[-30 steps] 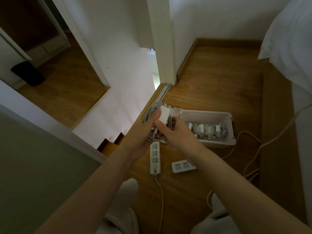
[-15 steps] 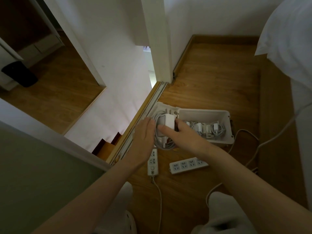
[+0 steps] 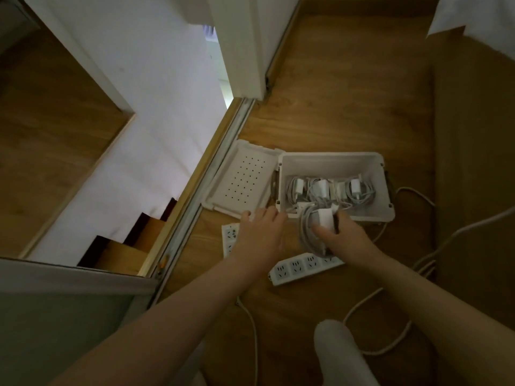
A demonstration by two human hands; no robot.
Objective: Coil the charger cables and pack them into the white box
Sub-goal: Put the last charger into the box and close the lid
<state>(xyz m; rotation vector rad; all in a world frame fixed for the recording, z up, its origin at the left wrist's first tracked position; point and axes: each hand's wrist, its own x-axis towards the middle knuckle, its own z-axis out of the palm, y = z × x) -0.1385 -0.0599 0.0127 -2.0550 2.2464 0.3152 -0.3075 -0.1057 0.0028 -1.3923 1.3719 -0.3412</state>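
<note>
— What's just changed?
— A second ago both hands held the coil up. Now my left grip (image 3: 262, 235) has let go, with its fingers loose and the tips by the near corner of the white box (image 3: 331, 162), lower middle of the frame.
— And the charger?
— My right grip (image 3: 348, 240) is clamped on the coiled charger (image 3: 324, 218), at the box's near rim and not yet inside. Other coils (image 3: 328, 189) already lie in there. I reckon the coiling's done; only the drop remains.

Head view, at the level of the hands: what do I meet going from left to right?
Wooden stairs → left power strip → left hand → coiled charger → right hand.
</note>
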